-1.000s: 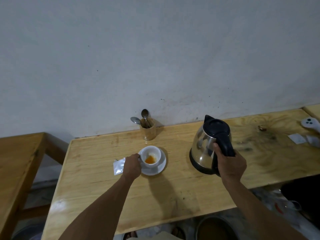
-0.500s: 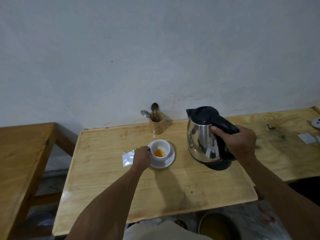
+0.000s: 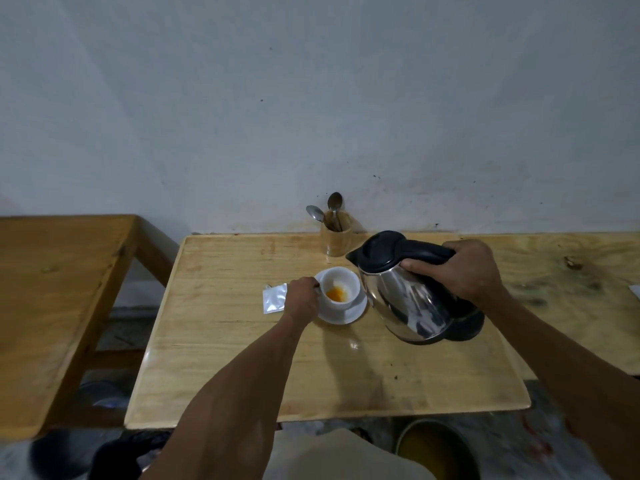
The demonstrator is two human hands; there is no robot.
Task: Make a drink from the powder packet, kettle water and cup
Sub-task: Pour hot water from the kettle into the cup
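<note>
A white cup [image 3: 341, 285] with orange powder at its bottom stands on a white saucer [image 3: 349, 315] on the wooden table [image 3: 242, 358]. My left hand [image 3: 302, 299] grips the cup's handle from the left. My right hand [image 3: 462, 268] holds the black handle of a steel kettle [image 3: 412, 303]. The kettle is lifted and tilted left, and its spout sits just above and right of the cup's rim. No water shows at the spout. A silver powder packet [image 3: 274, 298] lies flat on the table, left of my left hand.
A wooden holder with two spoons [image 3: 335, 237] stands against the wall behind the cup. A second wooden table [image 3: 52, 299] is at the left, and the tabletop continues right [image 3: 571, 289]. A round pot [image 3: 438, 448] sits on the floor below the table's front edge.
My right hand has lifted the kettle, carried it left toward the cup and tipped its spout down. My left hand has stayed on the cup's handle.
</note>
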